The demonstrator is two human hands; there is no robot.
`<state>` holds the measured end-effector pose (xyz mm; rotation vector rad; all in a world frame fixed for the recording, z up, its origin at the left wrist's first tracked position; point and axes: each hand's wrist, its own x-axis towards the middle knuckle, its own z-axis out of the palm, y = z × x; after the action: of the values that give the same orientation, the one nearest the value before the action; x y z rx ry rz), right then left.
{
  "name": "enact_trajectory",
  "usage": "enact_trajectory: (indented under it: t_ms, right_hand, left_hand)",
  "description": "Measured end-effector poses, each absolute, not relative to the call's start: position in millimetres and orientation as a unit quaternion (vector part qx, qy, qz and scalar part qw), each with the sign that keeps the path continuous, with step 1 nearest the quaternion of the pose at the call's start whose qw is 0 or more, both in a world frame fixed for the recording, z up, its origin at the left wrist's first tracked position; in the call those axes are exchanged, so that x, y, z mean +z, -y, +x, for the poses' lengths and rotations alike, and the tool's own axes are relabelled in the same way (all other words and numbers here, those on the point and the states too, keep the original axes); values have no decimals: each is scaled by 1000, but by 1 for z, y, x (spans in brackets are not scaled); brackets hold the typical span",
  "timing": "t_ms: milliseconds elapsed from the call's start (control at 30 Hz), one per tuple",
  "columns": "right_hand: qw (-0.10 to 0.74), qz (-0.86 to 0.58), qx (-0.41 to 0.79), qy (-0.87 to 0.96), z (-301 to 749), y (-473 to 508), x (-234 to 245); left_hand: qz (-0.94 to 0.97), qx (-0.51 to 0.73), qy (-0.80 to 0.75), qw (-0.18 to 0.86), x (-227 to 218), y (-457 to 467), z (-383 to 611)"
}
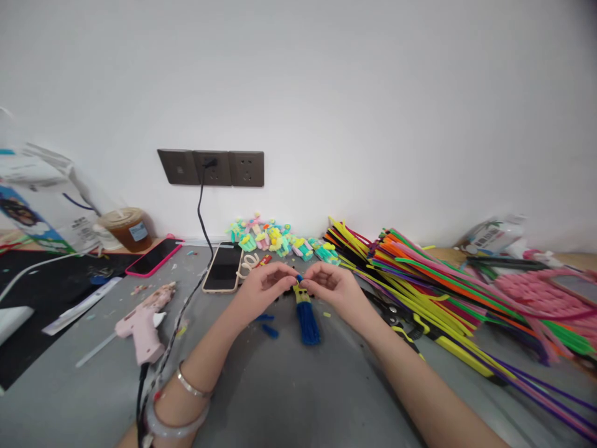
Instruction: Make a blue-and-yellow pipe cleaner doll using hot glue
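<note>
My left hand (pixel 270 287) and my right hand (pixel 333 286) meet at the middle of the grey table, each with thumb and forefinger pinched together. Between their fingertips is the top of a small figure (pixel 308 320) of fuzzy pipe cleaner, yellow above and dark blue below. A small blue tip shows between the two pinches. The figure's lower blue part hangs toward me, at or just above the tabletop. Short blue pipe cleaner pieces (pixel 269 330) lie below my left hand.
A pink glue gun (pixel 142 326) with a cord lies left, near two phones (pixel 224 267) and a cup of drink (pixel 125 230). Pastel pipe cleaner figures (pixel 280 239) line the wall. Right are bundled pipe cleaners (pixel 420 280) and yellow-black pliers (pixel 405 333).
</note>
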<state>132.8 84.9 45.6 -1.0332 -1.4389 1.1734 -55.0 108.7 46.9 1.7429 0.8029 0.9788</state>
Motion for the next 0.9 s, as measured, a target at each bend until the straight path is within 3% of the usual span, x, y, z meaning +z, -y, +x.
enact_trajectory:
  t_ms: [900]
  right_hand:
    - [455, -344, 659, 490, 128, -80, 44]
  left_hand:
    - [614, 391, -297, 618, 48, -108, -54]
